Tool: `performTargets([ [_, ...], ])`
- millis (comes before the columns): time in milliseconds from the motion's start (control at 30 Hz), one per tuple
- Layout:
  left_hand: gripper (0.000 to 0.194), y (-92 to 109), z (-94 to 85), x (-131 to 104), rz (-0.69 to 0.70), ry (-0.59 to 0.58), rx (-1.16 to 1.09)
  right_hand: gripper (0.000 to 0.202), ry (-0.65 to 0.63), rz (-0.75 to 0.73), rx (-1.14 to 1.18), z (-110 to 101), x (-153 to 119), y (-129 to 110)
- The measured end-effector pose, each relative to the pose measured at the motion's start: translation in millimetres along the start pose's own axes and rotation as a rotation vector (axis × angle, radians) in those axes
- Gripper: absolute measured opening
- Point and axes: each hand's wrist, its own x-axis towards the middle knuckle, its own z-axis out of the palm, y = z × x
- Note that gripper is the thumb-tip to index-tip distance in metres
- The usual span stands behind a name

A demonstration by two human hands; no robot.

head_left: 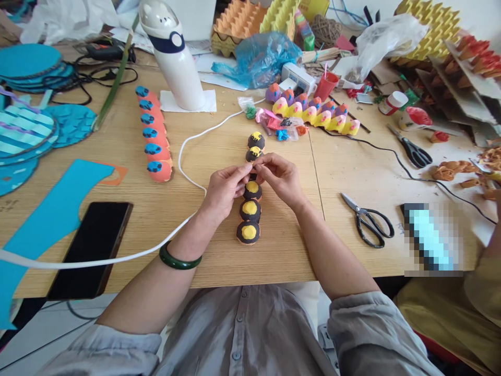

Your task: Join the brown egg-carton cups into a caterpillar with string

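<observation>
A row of black egg-carton cups (250, 210) topped with yellow discs runs away from me across the table. The two farthest cups also carry small black marks on their yellow. My left hand (226, 189) and my right hand (279, 177) meet over the middle of the row, thumbs and fingertips pinched close together. Whatever lies between the fingertips is too small to make out. Part of a cup beneath them is hidden by my fingers. A dark green bangle (180, 259) circles my left wrist.
An orange cup row with blue tops (154, 133) lies left; yellow and purple rows (313, 112) lie beyond. Black-handled scissors (370, 219) rest right, a phone (92, 245) left. A white cable (183, 156) winds past my left arm. Another person's arm (493, 250) shows at right.
</observation>
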Motion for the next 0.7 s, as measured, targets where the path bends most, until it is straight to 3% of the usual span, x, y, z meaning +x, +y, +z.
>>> performTargets([
  [700, 0.034, -3.0, -1.4, 0.4, 0.016, 0.040, 0.017, 0.048, -0.004, 0.021, 0.003, 0.4, -0.2, -2.0],
])
